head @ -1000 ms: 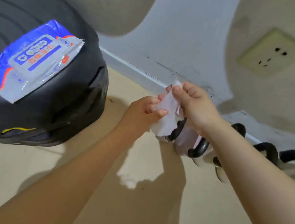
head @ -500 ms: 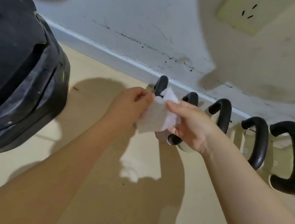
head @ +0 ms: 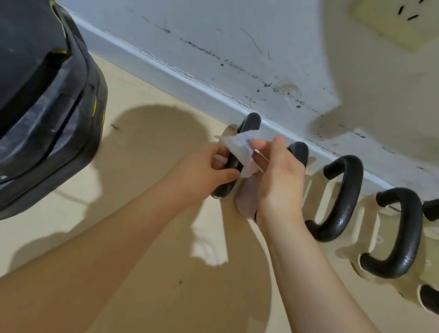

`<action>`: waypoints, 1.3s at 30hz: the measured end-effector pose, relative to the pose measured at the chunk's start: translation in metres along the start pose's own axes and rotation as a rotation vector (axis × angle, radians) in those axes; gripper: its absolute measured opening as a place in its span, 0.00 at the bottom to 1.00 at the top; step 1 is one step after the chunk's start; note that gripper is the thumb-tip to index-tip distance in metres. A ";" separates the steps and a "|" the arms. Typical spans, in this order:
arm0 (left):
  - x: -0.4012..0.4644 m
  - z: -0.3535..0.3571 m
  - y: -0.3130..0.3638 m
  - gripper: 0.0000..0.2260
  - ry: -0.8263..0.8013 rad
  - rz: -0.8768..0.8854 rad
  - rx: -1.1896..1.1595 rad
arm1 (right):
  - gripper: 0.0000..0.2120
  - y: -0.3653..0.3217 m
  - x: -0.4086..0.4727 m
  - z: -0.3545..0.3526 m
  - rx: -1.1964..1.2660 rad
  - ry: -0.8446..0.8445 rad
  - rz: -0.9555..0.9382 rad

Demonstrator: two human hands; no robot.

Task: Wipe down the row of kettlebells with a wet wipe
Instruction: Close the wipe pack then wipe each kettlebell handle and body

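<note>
both hands (head: 207, 169) (head: 279, 181) pinch the limp wipe (head: 240, 149) at centre frame; soft, wet, best bunched round the first kettlebell's (head: 237, 154) stiff handle; bell itself looks heavy.

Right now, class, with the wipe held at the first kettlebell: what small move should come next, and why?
Probably wrap the wet wipe round the first kettlebell's handle and rub along it. Both the left hand and right hand pinch the wipe right at that handle, at the row's end.
</note>
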State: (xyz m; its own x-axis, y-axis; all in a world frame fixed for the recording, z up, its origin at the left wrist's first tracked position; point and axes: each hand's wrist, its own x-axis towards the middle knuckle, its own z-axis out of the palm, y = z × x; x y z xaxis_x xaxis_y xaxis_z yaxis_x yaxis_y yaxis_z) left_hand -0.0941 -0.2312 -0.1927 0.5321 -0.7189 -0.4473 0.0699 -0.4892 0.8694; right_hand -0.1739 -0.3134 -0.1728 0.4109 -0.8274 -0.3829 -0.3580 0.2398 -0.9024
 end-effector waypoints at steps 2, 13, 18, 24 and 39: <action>-0.001 0.000 -0.001 0.08 0.001 0.006 -0.018 | 0.05 0.006 0.007 0.006 0.000 0.078 0.025; 0.002 -0.004 -0.001 0.10 -0.003 -0.044 -0.057 | 0.03 -0.001 0.016 0.018 0.031 -0.127 0.243; 0.000 0.001 -0.003 0.09 0.033 -0.050 -0.075 | 0.09 -0.009 0.048 0.032 -0.077 0.042 0.136; 0.000 0.000 0.002 0.09 0.027 -0.050 -0.051 | 0.10 0.001 0.033 0.035 -0.312 -0.102 -0.067; -0.010 0.011 -0.006 0.14 0.078 -0.049 -0.226 | 0.08 -0.020 0.094 0.012 -0.618 -0.491 -0.214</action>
State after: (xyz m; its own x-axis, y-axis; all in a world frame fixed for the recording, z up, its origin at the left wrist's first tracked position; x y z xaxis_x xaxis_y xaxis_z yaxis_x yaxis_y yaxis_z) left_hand -0.1090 -0.2271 -0.1956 0.5864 -0.6526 -0.4799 0.2794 -0.3931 0.8760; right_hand -0.1177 -0.3895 -0.1929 0.7915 -0.4727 -0.3874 -0.5694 -0.3401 -0.7484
